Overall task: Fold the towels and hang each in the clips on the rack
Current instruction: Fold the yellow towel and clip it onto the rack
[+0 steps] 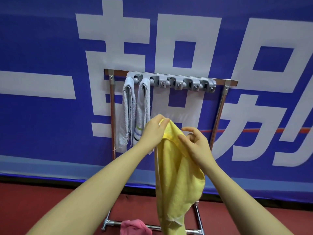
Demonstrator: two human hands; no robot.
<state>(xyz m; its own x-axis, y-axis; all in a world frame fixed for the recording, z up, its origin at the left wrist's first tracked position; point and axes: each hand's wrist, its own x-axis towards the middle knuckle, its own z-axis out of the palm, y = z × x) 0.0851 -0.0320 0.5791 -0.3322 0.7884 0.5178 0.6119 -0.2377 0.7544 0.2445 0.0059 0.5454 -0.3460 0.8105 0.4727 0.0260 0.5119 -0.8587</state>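
Red floor (50, 200) met a blue banner (42, 48) with large pale characters. The metal rack (218, 106) stood against it; two pale towels (128, 112) hung from the grey clip strip (171, 81). Left hand (152, 131) pinched the yellow towel (176, 175) at its top corner; right hand (196, 145) gripped its edge just below. A pink towel (133, 228) lay beside the base.

Bare forearms (94, 182); no sleeves
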